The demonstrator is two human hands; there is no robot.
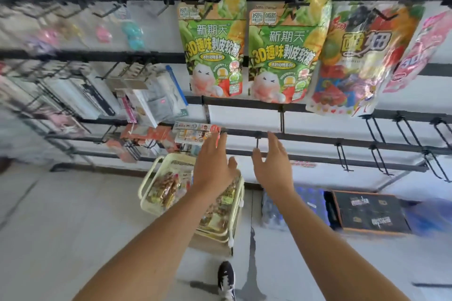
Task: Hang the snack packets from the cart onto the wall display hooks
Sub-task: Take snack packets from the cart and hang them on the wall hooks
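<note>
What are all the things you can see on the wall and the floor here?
green snack packets: 2, green with a white cartoon figure, hanging side by side on upper hooks
fruit-print packet: 1, shiny and many-coloured, hanging right of the green ones
pink packet: 1, pink, hanging at far right, partly cut off
empty hooks: several, black, on the lower right rails
small goods: many, mixed colours, blurred, hanging on the left racks
cart: 1, pale yellow, on the floor below the hands, holding snack packets
dark box: 1, black with orange edge, on the floor at right
shoe: 1, black and white, bottom centre
left hand: open, empty, above the cart
right hand: open, empty, before the lower rail
</note>
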